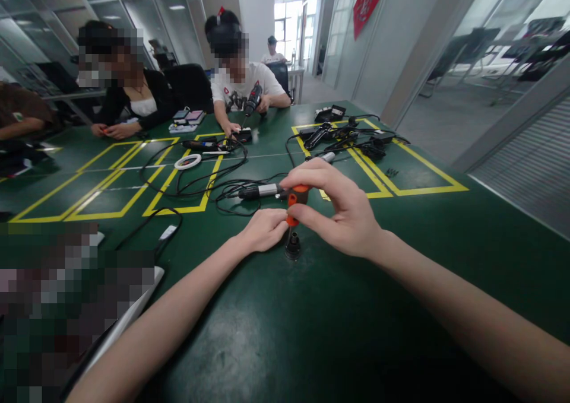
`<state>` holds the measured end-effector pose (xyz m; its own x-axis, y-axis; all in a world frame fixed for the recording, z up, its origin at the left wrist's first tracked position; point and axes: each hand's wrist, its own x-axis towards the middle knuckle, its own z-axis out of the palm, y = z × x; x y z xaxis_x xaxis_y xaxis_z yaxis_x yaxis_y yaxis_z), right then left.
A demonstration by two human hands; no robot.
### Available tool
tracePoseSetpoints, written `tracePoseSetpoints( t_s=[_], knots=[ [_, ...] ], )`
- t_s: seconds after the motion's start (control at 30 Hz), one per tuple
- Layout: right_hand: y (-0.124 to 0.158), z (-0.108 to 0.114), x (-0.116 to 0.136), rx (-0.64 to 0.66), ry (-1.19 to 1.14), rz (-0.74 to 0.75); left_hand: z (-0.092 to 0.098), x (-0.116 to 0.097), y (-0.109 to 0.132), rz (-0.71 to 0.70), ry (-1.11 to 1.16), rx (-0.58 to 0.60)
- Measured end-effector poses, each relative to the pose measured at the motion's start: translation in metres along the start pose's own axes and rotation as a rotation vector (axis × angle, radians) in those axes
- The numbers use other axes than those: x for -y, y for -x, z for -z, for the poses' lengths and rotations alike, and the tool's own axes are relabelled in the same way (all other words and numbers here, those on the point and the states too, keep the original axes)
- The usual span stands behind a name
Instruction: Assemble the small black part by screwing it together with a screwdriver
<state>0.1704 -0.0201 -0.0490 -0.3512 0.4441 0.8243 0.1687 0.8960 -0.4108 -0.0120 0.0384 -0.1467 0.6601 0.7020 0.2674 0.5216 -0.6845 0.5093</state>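
My right hand is closed round the top of an orange-and-black screwdriver that stands upright. Its tip sits in a small black round part on the green table. My left hand is curled beside the screwdriver's shaft, its fingertips pinched at the lower handle just above the black part. A black-and-silver electric tool with a cable lies just behind my hands.
Black cables and a white ring lie among yellow tape rectangles. More black gear is piled at the far right. Two people sit across the table, one holding a drill. A white-edged device lies at my left.
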Motion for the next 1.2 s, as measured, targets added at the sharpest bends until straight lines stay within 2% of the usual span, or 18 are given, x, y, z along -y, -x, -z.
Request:
tracePoseSetpoints(
  t_s=[0.1, 0.23, 0.4, 0.6, 0.7, 0.83, 1.03, 1.1, 1.2],
  knots=[
    [-0.002, 0.003, 0.001, -0.019, 0.088, 0.005, 0.009, -0.003, 0.011, -0.066, -0.048, 0.055],
    [-0.001, 0.003, 0.002, 0.007, 0.034, -0.059, 0.015, -0.006, 0.021, -0.163, -0.119, 0.140],
    [0.000, 0.005, 0.001, 0.044, 0.010, -0.045, 0.008, -0.008, 0.024, -0.264, -0.178, 0.127],
    [-0.002, 0.006, 0.000, -0.086, 0.195, 0.056, 0.003, -0.012, 0.015, -0.246, -0.208, 0.086],
    [-0.001, 0.005, -0.002, -0.095, 0.194, 0.028, 0.003, -0.013, 0.008, -0.209, -0.194, 0.115],
    [0.002, 0.003, -0.006, -0.071, 0.082, -0.051, 0.001, -0.015, 0.000, -0.206, -0.193, 0.145],
    [0.002, 0.003, -0.010, -0.207, 0.119, -0.108, 0.000, -0.016, 0.000, -0.168, -0.194, 0.162],
    [0.003, 0.003, -0.011, -0.193, 0.103, -0.133, 0.000, -0.016, 0.000, -0.161, -0.183, 0.162],
    [0.004, 0.003, -0.012, -0.114, -0.043, -0.202, 0.000, -0.016, 0.000, -0.160, -0.164, 0.155]
  ],
)
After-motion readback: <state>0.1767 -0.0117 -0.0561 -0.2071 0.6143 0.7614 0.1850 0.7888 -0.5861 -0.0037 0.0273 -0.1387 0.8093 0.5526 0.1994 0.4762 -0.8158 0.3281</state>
